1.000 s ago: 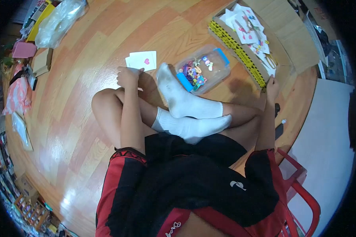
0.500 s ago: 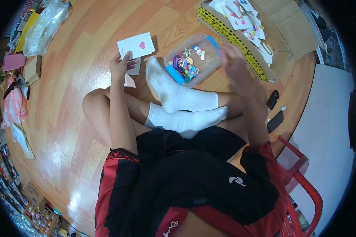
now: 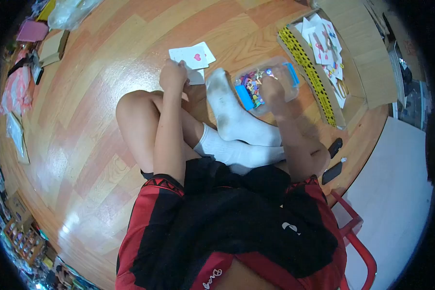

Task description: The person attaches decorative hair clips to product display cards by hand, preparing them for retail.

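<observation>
My left hand (image 3: 173, 76) is closed at the lower left edge of a white card with a pink heart (image 3: 188, 56), its fingers curled at the card's edge. Other white cards (image 3: 195, 76) lie below and behind that one. Over the clear plastic box with blue clips (image 3: 291, 92) is my right hand (image 3: 272, 91), fingers bent down among small colourful clips or charms (image 3: 250, 84). The fingertips are hidden, so what they pinch does not show.
A cardboard box with yellow-black tape (image 3: 307, 72) holds cut cards and scissors (image 3: 342, 89). My socked foot (image 3: 222, 101) lies between the cards and the plastic box. Dark flat objects (image 3: 332, 172) and a red chair (image 3: 360, 246) are at the right.
My right hand has moved left and down from the plastic box's right end to the small pieces inside. My left hand has curled closed at the card. The whole view has shifted.
</observation>
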Available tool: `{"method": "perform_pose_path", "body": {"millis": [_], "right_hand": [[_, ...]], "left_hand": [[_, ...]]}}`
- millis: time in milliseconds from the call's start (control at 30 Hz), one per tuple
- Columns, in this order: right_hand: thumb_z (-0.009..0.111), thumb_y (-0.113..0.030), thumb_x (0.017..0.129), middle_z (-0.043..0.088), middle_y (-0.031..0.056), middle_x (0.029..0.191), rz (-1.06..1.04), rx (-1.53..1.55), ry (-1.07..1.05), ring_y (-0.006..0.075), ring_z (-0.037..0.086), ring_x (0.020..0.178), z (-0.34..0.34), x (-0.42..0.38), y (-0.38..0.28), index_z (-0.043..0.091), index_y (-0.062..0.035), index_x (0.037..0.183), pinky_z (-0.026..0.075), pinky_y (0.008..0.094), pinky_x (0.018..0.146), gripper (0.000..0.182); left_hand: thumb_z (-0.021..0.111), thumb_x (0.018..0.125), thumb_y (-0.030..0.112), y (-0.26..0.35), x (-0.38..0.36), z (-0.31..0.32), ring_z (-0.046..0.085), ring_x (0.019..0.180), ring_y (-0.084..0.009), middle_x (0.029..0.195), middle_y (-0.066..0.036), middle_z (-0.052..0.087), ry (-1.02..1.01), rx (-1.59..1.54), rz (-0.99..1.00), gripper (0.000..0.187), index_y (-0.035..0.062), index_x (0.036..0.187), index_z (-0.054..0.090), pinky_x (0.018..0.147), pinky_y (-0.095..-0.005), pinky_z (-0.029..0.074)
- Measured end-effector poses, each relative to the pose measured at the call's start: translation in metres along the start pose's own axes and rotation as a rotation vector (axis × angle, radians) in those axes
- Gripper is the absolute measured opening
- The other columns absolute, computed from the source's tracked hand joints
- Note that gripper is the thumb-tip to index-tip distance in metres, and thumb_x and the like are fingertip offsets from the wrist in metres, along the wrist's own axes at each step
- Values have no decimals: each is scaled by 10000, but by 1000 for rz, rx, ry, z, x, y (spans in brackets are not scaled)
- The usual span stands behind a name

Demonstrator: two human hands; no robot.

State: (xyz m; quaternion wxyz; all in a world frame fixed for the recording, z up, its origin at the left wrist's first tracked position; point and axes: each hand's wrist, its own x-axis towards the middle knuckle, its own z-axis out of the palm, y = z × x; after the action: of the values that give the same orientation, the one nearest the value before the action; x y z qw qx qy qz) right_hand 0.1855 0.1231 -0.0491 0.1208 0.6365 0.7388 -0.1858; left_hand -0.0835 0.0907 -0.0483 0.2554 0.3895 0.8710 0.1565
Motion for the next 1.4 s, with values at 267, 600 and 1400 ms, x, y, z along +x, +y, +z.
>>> {"method": "perform_pose_path", "body": {"millis": [267,600,1400], "right_hand": [[593,-193,676,564,200,780,61,37,150,362,528,786,-16,-7,-8,528,0,864,411,395,721,276],[581,-81,723,548,56,649,-73,1210,255,88,536,610,-73,-85,-21,520,4,842,422,177,544,159],[566,65,688,529,186,783,-162,1512,276,197,585,627,-53,-80,-110,271,7,1076,501,245,529,491]], "left_hand": [[402,840,176,19,-10,-19,569,444,-179,560,-140,571,-269,-853,117,249,-47,940,453,393,-251,438],[471,826,215,44,-38,-43,600,642,-198,738,-166,588,-535,-1227,140,270,-38,919,474,540,-242,481],[609,730,130,59,-75,-28,503,560,-42,680,-50,596,-557,-1252,414,172,-25,803,604,467,-170,406]]}}
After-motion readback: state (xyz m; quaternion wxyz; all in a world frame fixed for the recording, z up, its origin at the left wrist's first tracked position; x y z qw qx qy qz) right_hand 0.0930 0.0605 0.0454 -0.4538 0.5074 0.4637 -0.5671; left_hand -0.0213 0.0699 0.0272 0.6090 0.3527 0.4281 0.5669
